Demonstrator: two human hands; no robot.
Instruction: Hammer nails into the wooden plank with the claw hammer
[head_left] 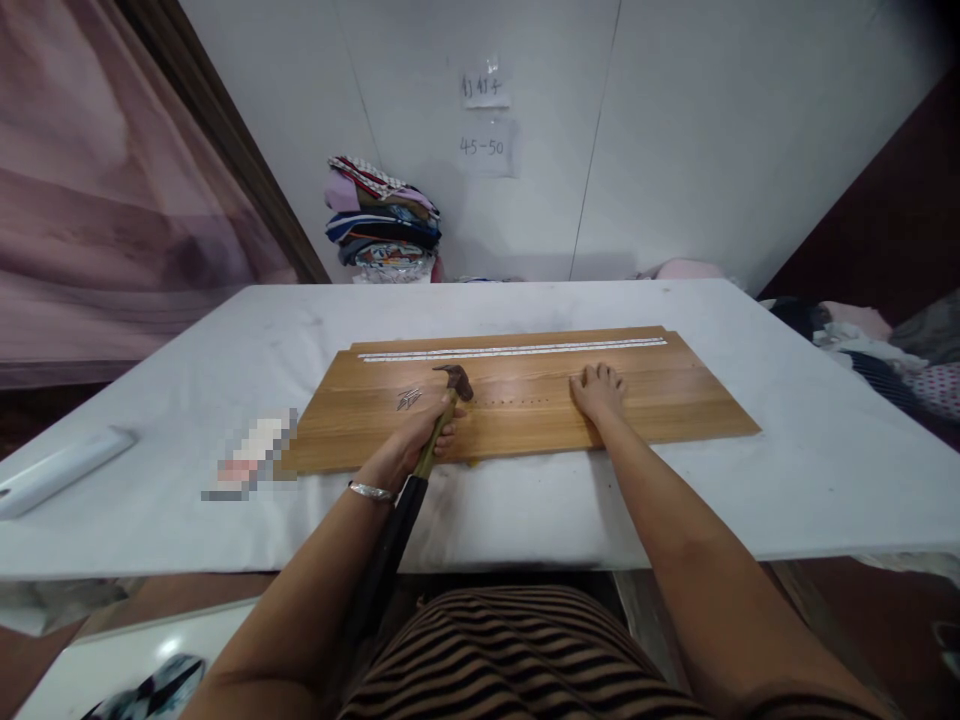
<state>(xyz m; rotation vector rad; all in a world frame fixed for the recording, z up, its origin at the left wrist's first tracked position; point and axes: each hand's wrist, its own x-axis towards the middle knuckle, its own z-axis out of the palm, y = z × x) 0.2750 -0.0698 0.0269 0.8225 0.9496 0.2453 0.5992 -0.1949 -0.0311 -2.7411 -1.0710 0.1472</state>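
My left hand (426, 432) is wrapped round a claw hammer (455, 381), gripping it high on the handle near the head. The black grip end slants down toward my forearm. Under the hammer lies a wooden board (525, 435). My right hand (600, 392) rests on the board's right half, fingers spread. A small heap of nails (409, 399) lies left of the hammer head. Between my hands runs a row of small dark points (517, 402); whether they are nails or holes I cannot tell. A white measuring strip (517, 350) stretches along the board's far side.
The board lies on a table with a white cover (757, 490). At the left are a white cylindrical object (64, 470) and a blurred-out item (251, 455). Folded cloths (384, 220) are stacked beyond the far edge by the wall. More fabric (877, 340) lies at the right.
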